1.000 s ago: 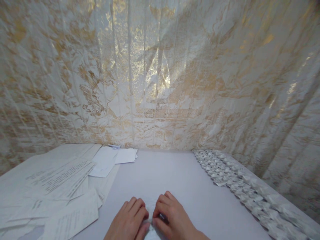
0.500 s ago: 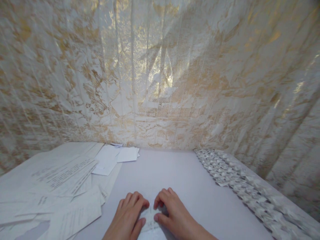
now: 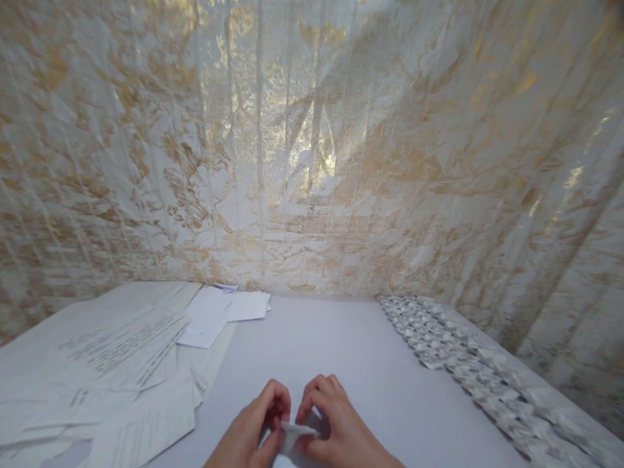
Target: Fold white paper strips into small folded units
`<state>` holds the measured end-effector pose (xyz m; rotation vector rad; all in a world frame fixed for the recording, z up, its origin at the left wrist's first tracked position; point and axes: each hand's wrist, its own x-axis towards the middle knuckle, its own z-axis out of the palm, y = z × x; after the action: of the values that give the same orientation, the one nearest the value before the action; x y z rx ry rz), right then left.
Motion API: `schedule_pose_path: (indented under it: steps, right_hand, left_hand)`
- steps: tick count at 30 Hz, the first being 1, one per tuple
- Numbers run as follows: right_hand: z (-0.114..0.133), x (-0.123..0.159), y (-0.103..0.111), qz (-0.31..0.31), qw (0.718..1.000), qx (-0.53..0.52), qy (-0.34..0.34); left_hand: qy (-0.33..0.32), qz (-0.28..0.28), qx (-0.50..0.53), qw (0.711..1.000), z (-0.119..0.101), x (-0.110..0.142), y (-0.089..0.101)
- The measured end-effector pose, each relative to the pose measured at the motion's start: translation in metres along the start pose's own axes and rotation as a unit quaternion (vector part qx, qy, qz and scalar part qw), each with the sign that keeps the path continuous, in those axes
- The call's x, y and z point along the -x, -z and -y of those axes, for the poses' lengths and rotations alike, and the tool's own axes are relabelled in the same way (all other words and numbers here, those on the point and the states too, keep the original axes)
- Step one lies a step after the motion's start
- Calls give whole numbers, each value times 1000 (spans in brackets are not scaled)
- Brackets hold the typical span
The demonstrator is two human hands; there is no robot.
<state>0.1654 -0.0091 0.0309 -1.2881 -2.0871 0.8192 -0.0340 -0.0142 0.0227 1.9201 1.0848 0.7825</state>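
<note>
Between my two hands, at the bottom centre of the head view, is a small folded piece of white paper [image 3: 298, 429]. My left hand [image 3: 260, 422] pinches its left side with curled fingers and thumb. On the other side, my right hand [image 3: 327, 416] grips the right end, its thumb below and its fingers bent over. The paper is lifted a little, with its upper edge towards the far side. Its lower part is partly hidden by my hands and cut off by the frame.
Printed paper sheets [image 3: 141, 416] lie overlapping on the left of the white table [image 3: 302, 344]. Blank white slips [image 3: 205, 318] sit behind them. Rows of small folded paper pieces [image 3: 453, 351] line the right edge. A gold-patterned curtain [image 3: 312, 247] hangs behind the table.
The paper lay flat under my fingers before; now it is folded up and raised between them. Both hands have curled into a pinch. The view has tilted slightly.
</note>
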Motion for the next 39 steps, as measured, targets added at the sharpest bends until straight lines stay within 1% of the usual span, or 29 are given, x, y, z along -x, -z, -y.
schedule_pose_path:
  steps: [2, 4, 5, 7, 9, 10, 11, 12, 14, 16, 19, 22, 25, 28, 30, 33, 39]
  right_hand:
    - [0, 0, -5, -39, 998, -20, 48]
    - [-2, 1, -5, -74, 993, -5, 96]
    - [-3, 1, -4, -81, 989, 32, 120]
    - [-8, 0, -1, -71, 971, 158, 164]
    - [-12, -3, 0, -44, 935, 293, 193]
    - [-14, -4, 0, -28, 919, 338, 199]
    - [-15, -6, 0, -12, 910, 364, 198]
    - [-15, -7, -1, 4, 906, 375, 194]
    - [-13, -8, -1, 32, 915, 363, 175]
    - [-11, -6, 1, 43, 938, 313, 146]
    - [-8, -2, 9, 35, 974, 197, 101]
    - [-8, 1, 16, 21, 991, 114, 72]
    - [-9, 0, 19, 2, 996, 81, 41]
    - [-12, -3, 19, -30, 997, 67, -1]
    - [-14, -5, 19, -40, 997, 65, -20]
    - [-13, -8, 17, -46, 995, 80, -25]
    - [-7, -8, 11, -50, 988, 144, -22]
  left_hand:
    - [-21, -4, 55, 998, 1, -1, -3]
    - [-25, -23, 54, 998, 4, -1, -5]
    - [-23, -37, 39, 998, 5, -1, -6]
    - [-24, -65, -1, 998, 8, 1, -8]
    - [-38, -75, -44, 995, 9, 2, -9]
    - [-44, -67, -68, 994, 9, 2, -9]
    - [-47, -55, -95, 993, 8, 2, -9]
    - [-46, -41, -124, 990, 7, 2, -9]
    - [-35, -17, -182, 983, 4, 1, -8]
    - [-25, -7, -225, 974, 1, 0, -6]
    - [-24, -1, -270, 963, -3, -1, -3]
    - [-42, 5, -310, 950, -6, -4, -1]
    - [-44, 7, -329, 943, -8, -8, 1]
    - [-20, -3, -325, 945, -11, -12, 1]
    - [-4, -12, -320, 947, -12, -14, 2]
    - [14, -20, -312, 950, -13, -15, 2]
    - [30, -18, -308, 951, -15, -17, 2]
